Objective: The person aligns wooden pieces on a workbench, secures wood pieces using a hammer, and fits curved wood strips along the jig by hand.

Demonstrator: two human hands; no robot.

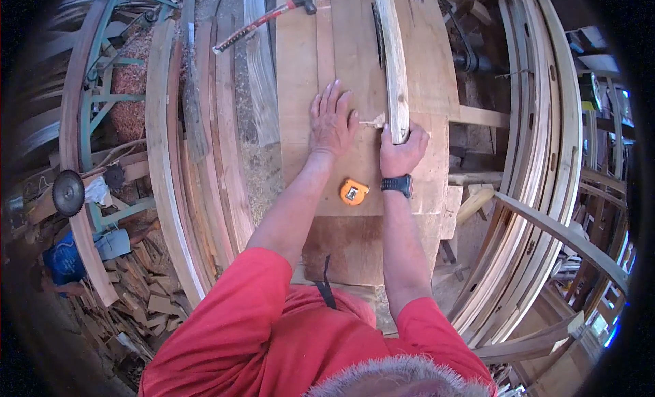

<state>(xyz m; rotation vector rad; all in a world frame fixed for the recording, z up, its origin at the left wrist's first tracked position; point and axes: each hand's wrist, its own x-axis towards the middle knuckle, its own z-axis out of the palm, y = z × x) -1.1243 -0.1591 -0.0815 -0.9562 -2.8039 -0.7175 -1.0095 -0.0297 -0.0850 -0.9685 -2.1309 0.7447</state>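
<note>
My left hand (pixel 332 120) lies flat on the plywood bench top (pixel 300 168), fingers spread and pointing away from me. To its right, my right hand (pixel 404 150) is wrapped round the near end of a long pale wooden strip (pixel 394 62), which runs away from me along the bench. A dark thin piece (pixel 379 38) lies beside the strip's left edge. Between my forearms sits an orange tape measure (pixel 354 191). Near the far left edge of the bench rests a hammer (pixel 263 21) with a red and black handle.
Long boards (pixel 225 124) stand along the left side, with a round saw blade (pixel 68 193) beyond them. Scrap wood (pixel 160 305) is piled at the lower left. More long planks (pixel 546 158) curve along the right, with a slanted bar (pixel 559 233) crossing them.
</note>
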